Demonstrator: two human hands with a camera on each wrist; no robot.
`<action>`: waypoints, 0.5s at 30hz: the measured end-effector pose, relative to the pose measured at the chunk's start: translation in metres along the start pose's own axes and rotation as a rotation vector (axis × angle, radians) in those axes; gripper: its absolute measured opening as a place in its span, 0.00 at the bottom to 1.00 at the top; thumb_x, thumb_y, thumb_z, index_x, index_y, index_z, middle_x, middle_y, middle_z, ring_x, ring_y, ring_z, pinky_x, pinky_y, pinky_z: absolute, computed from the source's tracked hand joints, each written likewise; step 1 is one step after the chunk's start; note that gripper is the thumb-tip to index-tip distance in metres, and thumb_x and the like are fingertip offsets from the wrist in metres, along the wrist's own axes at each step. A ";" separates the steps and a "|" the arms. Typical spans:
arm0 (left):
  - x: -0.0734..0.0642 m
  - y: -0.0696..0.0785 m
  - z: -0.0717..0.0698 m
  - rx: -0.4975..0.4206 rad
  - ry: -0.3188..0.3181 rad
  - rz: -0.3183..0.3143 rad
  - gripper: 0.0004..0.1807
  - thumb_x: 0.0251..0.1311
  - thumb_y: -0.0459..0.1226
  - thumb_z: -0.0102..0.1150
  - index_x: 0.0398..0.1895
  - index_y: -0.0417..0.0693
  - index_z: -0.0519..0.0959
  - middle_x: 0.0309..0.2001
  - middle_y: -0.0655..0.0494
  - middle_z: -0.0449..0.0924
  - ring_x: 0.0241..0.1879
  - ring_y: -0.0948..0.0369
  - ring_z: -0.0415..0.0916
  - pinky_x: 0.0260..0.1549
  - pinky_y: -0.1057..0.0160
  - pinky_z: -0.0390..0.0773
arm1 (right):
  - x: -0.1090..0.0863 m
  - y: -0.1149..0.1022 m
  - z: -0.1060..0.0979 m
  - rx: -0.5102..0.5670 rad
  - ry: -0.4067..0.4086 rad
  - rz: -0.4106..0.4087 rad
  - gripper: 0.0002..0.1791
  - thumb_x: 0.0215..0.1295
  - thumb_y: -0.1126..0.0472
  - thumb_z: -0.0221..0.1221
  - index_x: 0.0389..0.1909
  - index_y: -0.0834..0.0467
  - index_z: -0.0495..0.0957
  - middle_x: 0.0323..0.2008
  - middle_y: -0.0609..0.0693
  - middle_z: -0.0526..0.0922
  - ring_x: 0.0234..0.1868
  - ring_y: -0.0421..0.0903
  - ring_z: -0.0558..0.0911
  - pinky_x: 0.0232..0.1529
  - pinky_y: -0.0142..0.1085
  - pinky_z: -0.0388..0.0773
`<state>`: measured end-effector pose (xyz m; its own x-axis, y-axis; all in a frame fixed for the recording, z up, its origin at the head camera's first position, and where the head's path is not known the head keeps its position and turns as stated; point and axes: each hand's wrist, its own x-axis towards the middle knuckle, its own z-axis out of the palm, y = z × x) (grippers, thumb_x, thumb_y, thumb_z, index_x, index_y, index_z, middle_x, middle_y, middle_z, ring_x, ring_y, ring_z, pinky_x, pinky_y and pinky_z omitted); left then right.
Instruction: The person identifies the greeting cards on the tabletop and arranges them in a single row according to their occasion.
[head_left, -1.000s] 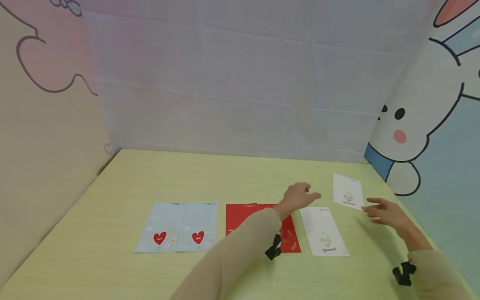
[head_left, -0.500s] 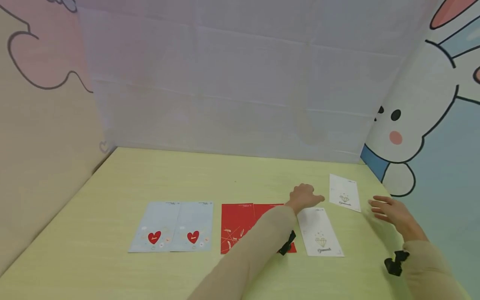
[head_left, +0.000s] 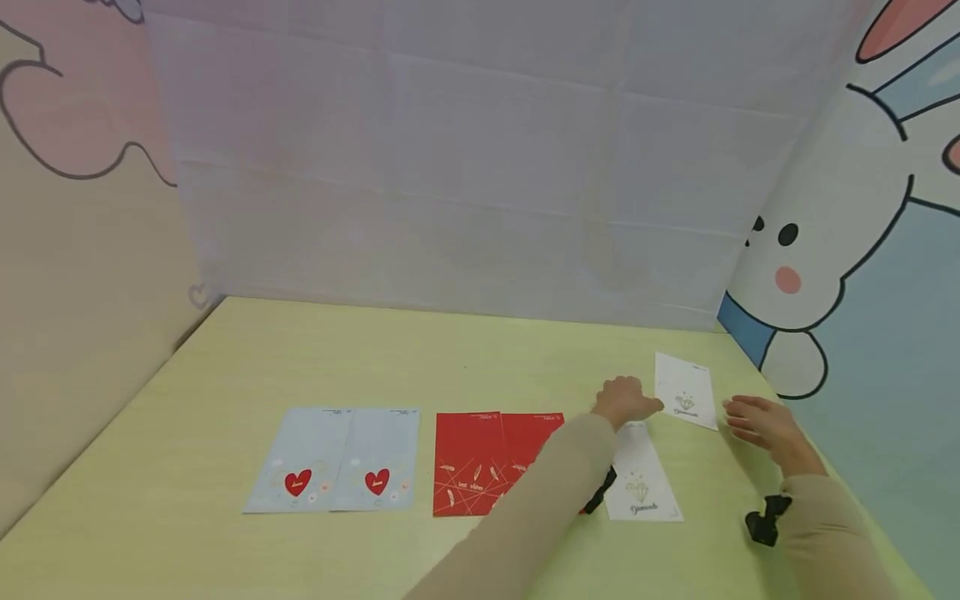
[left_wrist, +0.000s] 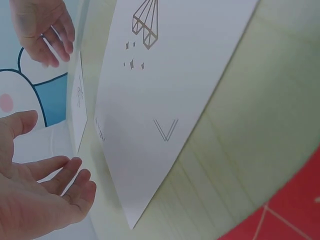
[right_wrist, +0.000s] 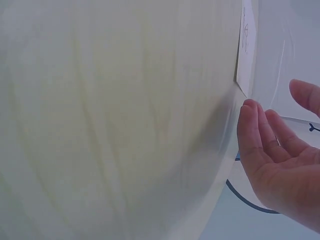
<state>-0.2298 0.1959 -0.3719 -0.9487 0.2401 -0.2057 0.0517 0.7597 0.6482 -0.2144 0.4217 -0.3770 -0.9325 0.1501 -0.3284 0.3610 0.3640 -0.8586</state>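
Note:
Two white cards with a diamond drawing lie on the table at the right. My left hand (head_left: 628, 402) hovers over the top end of the nearer white card (head_left: 647, 483), its thumb pointing toward the farther, tilted white card (head_left: 684, 390). In the left wrist view the left hand's fingers (left_wrist: 70, 185) are spread and loosely bent, with nothing between them. My right hand (head_left: 767, 425) is held just right of the farther white card, fingers extended toward it. The right wrist view shows that hand's fingertips (right_wrist: 250, 107) near the card's lower edge, holding nothing.
Two red cards (head_left: 467, 454) lie side by side, partly covered by the left sleeve (head_left: 540, 500). Two light blue cards (head_left: 300, 450) with red hearts lie farther left. A white sheet (head_left: 450, 167) hangs behind the table (head_left: 337, 350); a wall with a rabbit drawing stands at the right.
My left hand has moved right, toward the gap between the two white cards. My right hand has drawn back slightly from the farther card, then come nearer it. The cards stay in place.

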 end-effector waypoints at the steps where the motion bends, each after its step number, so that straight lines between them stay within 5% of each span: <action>1: 0.000 0.001 0.001 0.004 -0.007 -0.002 0.20 0.53 0.53 0.54 0.41 0.49 0.76 0.37 0.58 0.74 0.36 0.60 0.69 0.34 0.62 0.69 | 0.001 0.001 0.001 0.001 0.000 0.000 0.41 0.59 0.52 0.53 0.59 0.78 0.46 0.25 0.38 0.72 0.25 0.30 0.73 0.33 0.31 0.75; 7: 0.003 0.007 0.006 0.041 -0.055 -0.014 0.17 0.53 0.53 0.54 0.32 0.50 0.74 0.31 0.60 0.71 0.31 0.61 0.66 0.29 0.62 0.67 | 0.004 0.004 0.005 -0.012 -0.027 -0.018 0.39 0.60 0.53 0.52 0.58 0.79 0.48 0.26 0.37 0.73 0.26 0.32 0.74 0.33 0.31 0.74; 15: 0.008 0.013 0.010 0.061 -0.085 -0.023 0.23 0.51 0.55 0.54 0.48 0.57 0.73 0.46 0.62 0.72 0.50 0.59 0.64 0.45 0.58 0.65 | 0.008 0.001 0.009 -0.103 0.006 -0.016 0.38 0.63 0.52 0.47 0.59 0.79 0.48 0.41 0.57 0.73 0.30 0.34 0.72 0.35 0.33 0.74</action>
<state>-0.2339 0.2138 -0.3723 -0.9201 0.2703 -0.2833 0.0514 0.8007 0.5969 -0.2216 0.4150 -0.3836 -0.9383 0.1486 -0.3124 0.3452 0.4592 -0.8185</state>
